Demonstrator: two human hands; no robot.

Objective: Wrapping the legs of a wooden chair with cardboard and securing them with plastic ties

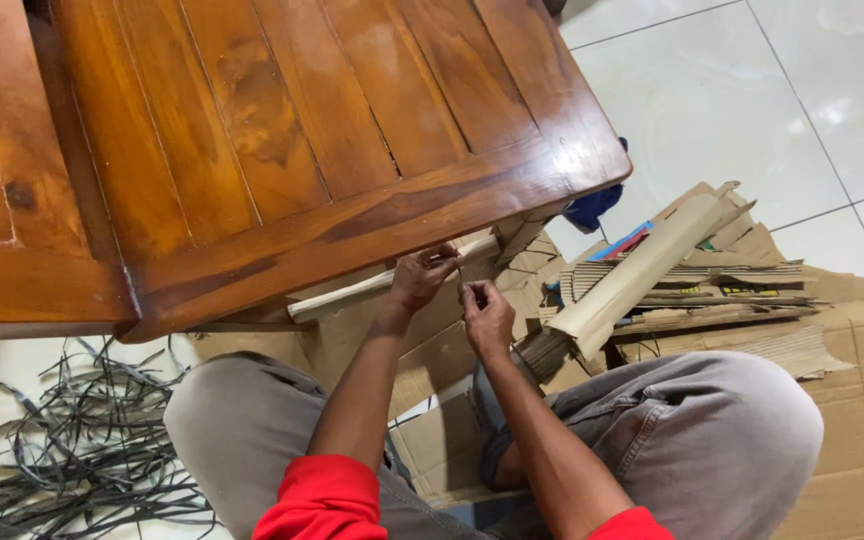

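I sit on the floor with my knees up in grey trousers. My left hand (420, 277) reaches under the front edge of a polished wooden table (282, 130), its fingers pinched on a thin dark strand (459, 272). My right hand (487, 315) is just to the right and lower, fingers also pinched on the same strand. A pale wooden stick (372, 285) lies under the table edge behind my left hand. What the strand is tied to is hidden by the table.
A tangle of dark flat strips (62, 440) lies on the floor at the left. Flattened cardboard (852, 400) covers the floor at the right, with a folded cardboard roll (642, 275) and a blue cloth (592, 207). White floor tiles (752, 90) lie beyond.
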